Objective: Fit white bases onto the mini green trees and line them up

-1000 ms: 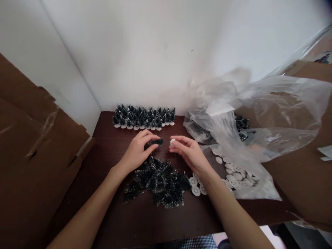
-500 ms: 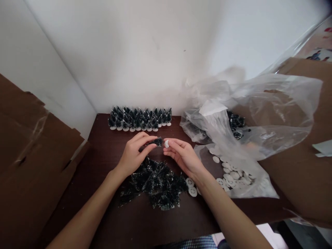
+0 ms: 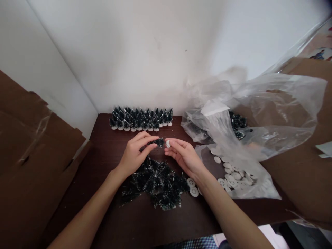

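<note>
My left hand (image 3: 136,152) is closed on a small artificial Christmas tree (image 3: 157,142), dark green with white flecks, lying sideways with its bottom toward the right. Between the fingertips of my right hand (image 3: 183,155) is a white round base (image 3: 168,143), held close to the tree's bottom end. Whether the two touch I cannot tell. Below my hands lies a heap of loose trees (image 3: 158,183) on the dark brown table (image 3: 155,228). A couple of white bases (image 3: 193,192) rest beside the heap, partly behind my right forearm.
Rows of small trees on white bases (image 3: 140,119) stand against the wall. To the right, a clear plastic bag (image 3: 228,138) spreads over more trees (image 3: 238,124) and a pile of white bases (image 3: 236,176). Cardboard (image 3: 33,145) stands at the left, and a cardboard box (image 3: 298,173) at the right.
Both hands keep their grip and nearly the same pose. The whole view has shifted slightly to the right; little else differs.
</note>
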The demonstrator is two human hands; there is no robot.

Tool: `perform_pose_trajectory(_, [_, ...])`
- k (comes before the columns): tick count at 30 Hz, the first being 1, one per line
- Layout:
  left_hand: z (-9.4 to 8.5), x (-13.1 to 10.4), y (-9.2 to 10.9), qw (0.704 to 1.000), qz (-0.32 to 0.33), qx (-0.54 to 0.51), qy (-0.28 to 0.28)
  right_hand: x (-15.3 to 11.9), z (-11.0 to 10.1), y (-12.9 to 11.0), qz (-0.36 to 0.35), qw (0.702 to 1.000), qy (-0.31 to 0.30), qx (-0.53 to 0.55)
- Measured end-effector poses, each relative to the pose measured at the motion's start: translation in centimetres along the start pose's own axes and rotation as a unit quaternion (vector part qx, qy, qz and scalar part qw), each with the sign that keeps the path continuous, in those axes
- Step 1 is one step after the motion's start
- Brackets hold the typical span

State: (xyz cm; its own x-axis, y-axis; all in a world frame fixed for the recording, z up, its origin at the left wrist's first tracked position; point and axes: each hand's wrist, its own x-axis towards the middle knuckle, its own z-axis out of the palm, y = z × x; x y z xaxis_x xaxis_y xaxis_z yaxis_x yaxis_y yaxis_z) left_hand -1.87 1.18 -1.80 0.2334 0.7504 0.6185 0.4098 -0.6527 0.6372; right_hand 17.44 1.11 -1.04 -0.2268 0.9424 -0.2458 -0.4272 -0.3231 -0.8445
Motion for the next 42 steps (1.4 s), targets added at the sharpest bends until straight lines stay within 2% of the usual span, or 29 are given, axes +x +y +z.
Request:
perform_pose_trajectory(13, [-0.03, 0.02, 0.02, 1.000, 0.001, 0.002, 0.001, -0.02, -0.03, 0.13, -0.020, 0.999, 0.018, -0.036])
perform_pose_trajectory(20, [0.02, 0.01, -0.04, 1.000, 0.018, -0.004, 0.000, -0.11, 0.05, 0.20, -0.024, 0.999, 0.006, -0.046])
perform_pose_trajectory(42, [0.00, 0.04, 0.02, 1.000, 0.013, -0.011, -0.006, -0.11, -0.08, 0.49, -0.043, 0.994, 0.007, -0.099])
